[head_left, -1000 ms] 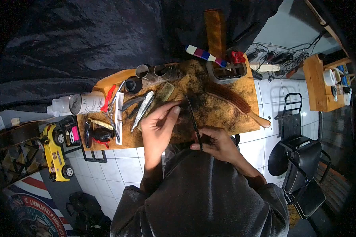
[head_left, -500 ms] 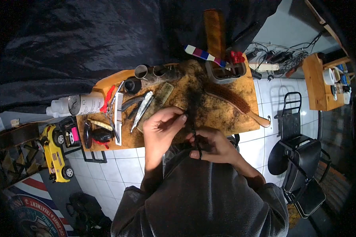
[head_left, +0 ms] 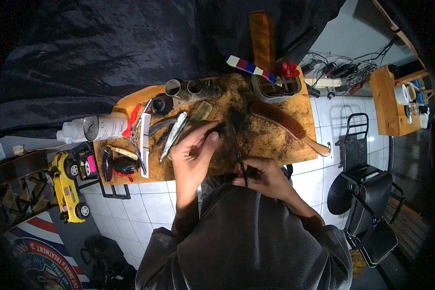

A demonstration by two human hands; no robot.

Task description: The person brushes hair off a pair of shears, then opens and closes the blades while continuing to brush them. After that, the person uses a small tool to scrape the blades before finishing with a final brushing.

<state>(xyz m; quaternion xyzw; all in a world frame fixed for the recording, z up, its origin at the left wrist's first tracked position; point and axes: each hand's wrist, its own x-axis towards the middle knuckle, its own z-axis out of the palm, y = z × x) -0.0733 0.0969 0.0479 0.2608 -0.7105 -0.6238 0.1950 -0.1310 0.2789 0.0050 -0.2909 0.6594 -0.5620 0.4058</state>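
Observation:
In the head view, my right hand [head_left: 261, 178] grips a long, thin black strip [head_left: 238, 147] between thumb and fingers. The strip stands up past the fingertips over the table, and I cannot make out its exact kind. My left hand [head_left: 194, 152] is apart from it, thumb and fingers spread with nothing visible between them. Close to the left hand lie a silver straight razor [head_left: 174, 135] and a greenish, worn comb [head_left: 201, 111]. Loose dark hair [head_left: 234, 113] is scattered over the wooden table [head_left: 295, 147] in front of both hands.
A long-handled brush [head_left: 280, 120] lies to the right, below a plastic tub [head_left: 280, 94]. At left are a white comb [head_left: 145, 145], scissors, clippers and a white bottle [head_left: 108, 128]. Two metal cups [head_left: 173, 88] stand at the back. A black chair [head_left: 369, 193] is on the tiled floor.
My left hand has moved left and slightly down, away from the upper end of the black strip, and its fingers have parted. My right hand keeps its hold, nearly still.

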